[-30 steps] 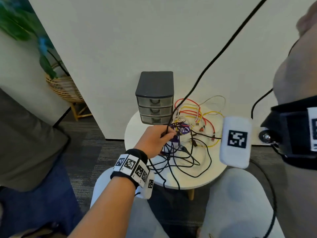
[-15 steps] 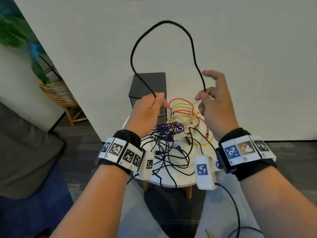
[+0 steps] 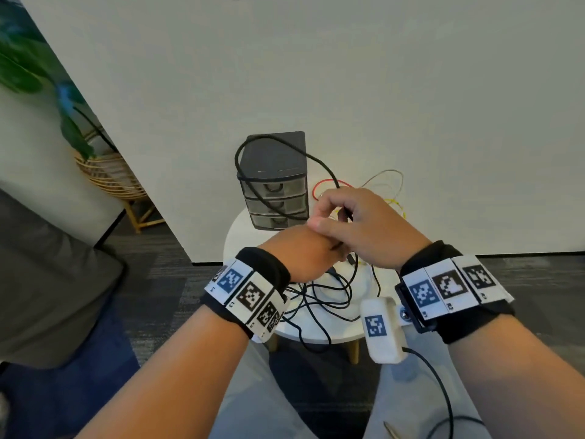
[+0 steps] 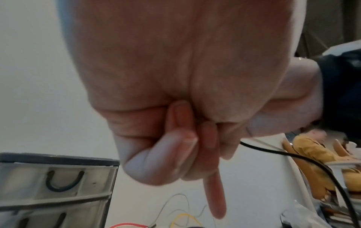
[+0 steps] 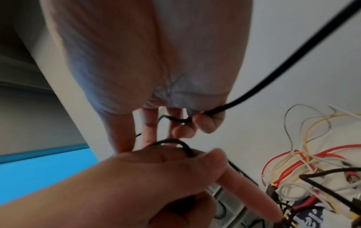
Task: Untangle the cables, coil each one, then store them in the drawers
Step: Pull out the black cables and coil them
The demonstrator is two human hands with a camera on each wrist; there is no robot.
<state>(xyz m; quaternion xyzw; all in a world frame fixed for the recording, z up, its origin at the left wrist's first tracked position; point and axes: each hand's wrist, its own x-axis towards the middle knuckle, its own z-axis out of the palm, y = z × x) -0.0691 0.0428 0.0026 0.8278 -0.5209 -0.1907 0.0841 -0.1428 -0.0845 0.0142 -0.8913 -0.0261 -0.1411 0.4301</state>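
Both hands have dropped from the high arc and met just in front of the drawers (image 3: 274,185). Your left hand (image 3: 304,251) is fisted round the black cable (image 3: 240,150); your right hand (image 3: 357,226) pinches its next loop. Lay each turn evenly into the left fist. All three drawers are closed; the top one holds a dark cable (image 4: 62,182). Remaining cables lie on the counter (image 3: 234,236) right of the drawers.

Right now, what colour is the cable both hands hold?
Black cable; clearest in the right wrist view.

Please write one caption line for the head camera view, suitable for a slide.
Both hands, left hand and right hand, loop a thin black cable before a small grey three-drawer plastic organiser on a round white table.
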